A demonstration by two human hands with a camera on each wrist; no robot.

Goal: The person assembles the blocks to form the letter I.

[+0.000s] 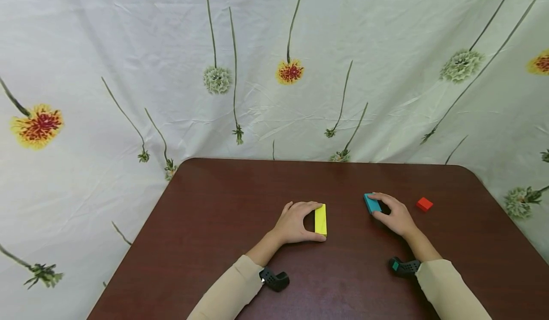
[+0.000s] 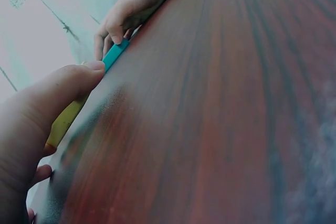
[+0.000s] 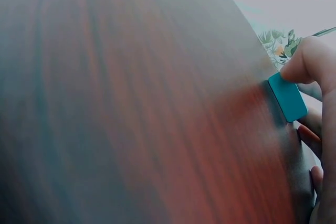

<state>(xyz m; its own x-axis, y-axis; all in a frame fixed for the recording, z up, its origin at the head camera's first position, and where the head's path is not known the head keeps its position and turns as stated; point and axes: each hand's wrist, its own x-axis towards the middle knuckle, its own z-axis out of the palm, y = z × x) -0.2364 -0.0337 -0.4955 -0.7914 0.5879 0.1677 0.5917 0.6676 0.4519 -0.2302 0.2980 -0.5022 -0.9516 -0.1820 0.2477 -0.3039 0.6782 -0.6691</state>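
Note:
A yellow rectangular block [image 1: 320, 220] is near the middle of the table. My left hand [image 1: 296, 223] pinches it by its two ends, thumb at the near end and fingers at the far end. To the right, a blue rectangular block [image 1: 372, 203] is held between the thumb and fingers of my right hand [image 1: 396, 216]. The right wrist view shows the blue block [image 3: 287, 97] with the thumb on its upper end. In the left wrist view the thumb covers part of the yellow block [image 2: 67, 121].
A small red block [image 1: 424, 204] lies right of my right hand. The dark brown table [image 1: 240, 186] has rounded far corners and ends at a white flowered cloth [image 1: 257, 105]. Each wrist carries a black band [image 1: 274, 279].

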